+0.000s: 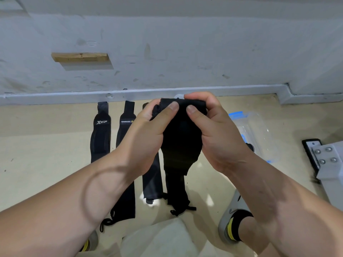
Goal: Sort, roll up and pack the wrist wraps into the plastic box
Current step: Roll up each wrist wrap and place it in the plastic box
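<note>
Head view looks down at both hands raised over the floor (pixel 46 164). The left hand (pixel 148 130) and right hand (pixel 213 130) each pinch the folded top end of a black wrist wrap (pixel 181 145), thumbs in front and fingers curled behind. Its long tail hangs down between the forearms; whether it reaches the floor I cannot tell. Three more wraps lie flat side by side to the left: the XTEP wrap (pixel 100 134), a second wrap (pixel 125 130), and a third wrap (pixel 152 180). The clear plastic box (pixel 259 134) with blue clips sits on the floor to the right, partly behind the right hand.
</note>
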